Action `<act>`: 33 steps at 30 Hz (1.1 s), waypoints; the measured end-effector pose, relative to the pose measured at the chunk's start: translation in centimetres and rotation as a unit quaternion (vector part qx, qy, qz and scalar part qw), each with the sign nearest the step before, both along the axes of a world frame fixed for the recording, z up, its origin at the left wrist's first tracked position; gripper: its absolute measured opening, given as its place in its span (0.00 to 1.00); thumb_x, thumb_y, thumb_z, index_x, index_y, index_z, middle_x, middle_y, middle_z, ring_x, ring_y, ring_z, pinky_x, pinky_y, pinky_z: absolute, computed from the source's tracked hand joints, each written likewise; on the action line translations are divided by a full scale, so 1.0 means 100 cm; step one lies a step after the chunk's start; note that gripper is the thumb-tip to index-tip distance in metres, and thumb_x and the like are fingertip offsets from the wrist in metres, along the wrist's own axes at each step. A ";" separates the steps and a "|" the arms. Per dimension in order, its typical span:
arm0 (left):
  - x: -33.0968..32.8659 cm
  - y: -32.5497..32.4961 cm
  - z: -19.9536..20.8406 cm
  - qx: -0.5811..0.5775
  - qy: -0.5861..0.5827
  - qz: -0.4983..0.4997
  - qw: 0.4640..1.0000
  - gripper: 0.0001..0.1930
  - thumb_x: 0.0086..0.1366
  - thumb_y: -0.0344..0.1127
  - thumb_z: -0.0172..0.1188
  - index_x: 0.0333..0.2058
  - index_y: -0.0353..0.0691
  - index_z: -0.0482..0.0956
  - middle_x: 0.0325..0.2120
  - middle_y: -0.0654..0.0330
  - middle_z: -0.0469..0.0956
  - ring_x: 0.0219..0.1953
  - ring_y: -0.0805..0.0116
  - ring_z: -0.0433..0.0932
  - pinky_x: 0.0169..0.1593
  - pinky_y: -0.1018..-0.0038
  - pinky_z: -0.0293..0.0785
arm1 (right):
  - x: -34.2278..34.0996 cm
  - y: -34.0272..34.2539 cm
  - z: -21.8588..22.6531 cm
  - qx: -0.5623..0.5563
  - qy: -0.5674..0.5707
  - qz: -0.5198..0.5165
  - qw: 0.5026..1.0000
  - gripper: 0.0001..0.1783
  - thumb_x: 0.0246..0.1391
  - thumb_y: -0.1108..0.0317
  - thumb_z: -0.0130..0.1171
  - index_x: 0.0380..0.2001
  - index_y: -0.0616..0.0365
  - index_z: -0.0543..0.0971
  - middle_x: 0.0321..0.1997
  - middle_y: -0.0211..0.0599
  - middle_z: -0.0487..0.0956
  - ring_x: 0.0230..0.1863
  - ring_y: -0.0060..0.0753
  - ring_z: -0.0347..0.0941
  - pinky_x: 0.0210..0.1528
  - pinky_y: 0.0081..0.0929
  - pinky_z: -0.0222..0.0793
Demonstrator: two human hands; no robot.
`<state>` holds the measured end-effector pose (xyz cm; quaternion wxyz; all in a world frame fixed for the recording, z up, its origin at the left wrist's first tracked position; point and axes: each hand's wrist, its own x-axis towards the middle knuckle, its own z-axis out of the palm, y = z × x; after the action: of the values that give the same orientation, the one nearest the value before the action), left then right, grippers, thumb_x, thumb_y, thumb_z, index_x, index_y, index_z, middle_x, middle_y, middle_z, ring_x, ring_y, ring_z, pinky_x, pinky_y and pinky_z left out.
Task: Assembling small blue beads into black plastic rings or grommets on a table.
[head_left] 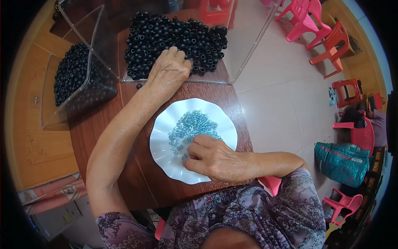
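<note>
While the left hand [169, 71] rests palm-down at the near edge of the black beads [174, 39], its fingers [176, 53] curl into the heap, tips buried, so can't tell if anything is pinched. Beads sit piled in a clear tray [232, 76] at the far side of the table [137, 178]; one stray bead [139, 86] lies on the wood just outside the tray's near wall. Right hand [213, 157] lies on the near-right part of the white plate [166, 128], fingers [195, 151] bent close together at the edge of the blue rings [190, 126], touching them; the grip itself is hidden under the hand, can't tell if it has one. Rings form a loose patch around the plate's middle, plate sits on the table near the person, between the two forearms. Left forearm crosses the table diagonally, just beside the plate's left rim, not covering it. Second clear box [83, 83] full of black beads stands tilted at the table's far-left, well apart from both hands. Tray wall stands between plate and heap. Off to the right: tiled floor, red and pink plastic chairs [331, 45], a teal bag [342, 159]. Left of the table: a wooden surface [33, 141].
</note>
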<state>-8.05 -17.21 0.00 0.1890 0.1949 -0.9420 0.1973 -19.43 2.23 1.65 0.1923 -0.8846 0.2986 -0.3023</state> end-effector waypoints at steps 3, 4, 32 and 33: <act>0.008 0.012 0.004 0.034 0.051 0.008 0.998 0.03 0.47 0.28 0.54 0.21 0.39 0.76 0.22 0.58 0.71 0.32 0.63 0.70 0.35 0.70 0.68 | -0.001 0.001 0.001 0.026 -0.036 -0.001 0.999 0.15 0.31 0.74 0.57 0.29 0.63 0.74 0.26 0.37 0.67 0.29 0.37 0.63 0.29 0.31 0.61; 0.013 0.019 0.007 0.089 0.115 0.021 0.989 0.02 0.47 0.27 0.54 0.22 0.39 0.75 0.22 0.58 0.70 0.32 0.62 0.70 0.34 0.69 0.68 | -0.001 0.001 0.000 0.037 -0.061 -0.008 0.997 0.14 0.32 0.76 0.57 0.30 0.63 0.74 0.26 0.38 0.68 0.28 0.38 0.64 0.28 0.32 0.61; 0.088 0.168 0.018 0.764 0.574 -0.043 0.292 0.11 0.62 0.26 0.53 0.42 0.30 0.70 0.32 0.56 0.75 0.32 0.75 0.73 0.38 0.79 0.70 | 0.017 -0.016 0.021 0.161 -0.245 -0.132 0.947 0.09 0.44 0.78 0.63 0.33 0.65 0.78 0.33 0.35 0.75 0.33 0.22 0.69 0.37 0.19 0.66; 0.089 0.169 0.017 0.764 0.574 -0.044 0.291 0.11 0.62 0.26 0.53 0.42 0.30 0.70 0.32 0.56 0.75 0.32 0.75 0.73 0.38 0.79 0.70 | 0.018 -0.015 0.021 0.153 -0.243 -0.132 0.949 0.10 0.44 0.78 0.63 0.33 0.65 0.77 0.33 0.34 0.75 0.33 0.22 0.69 0.37 0.19 0.66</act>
<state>0.82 -0.36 1.67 0.4559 0.2733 -0.3246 -0.7824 -17.61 0.70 3.75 0.3504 -0.6967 0.4000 -0.4816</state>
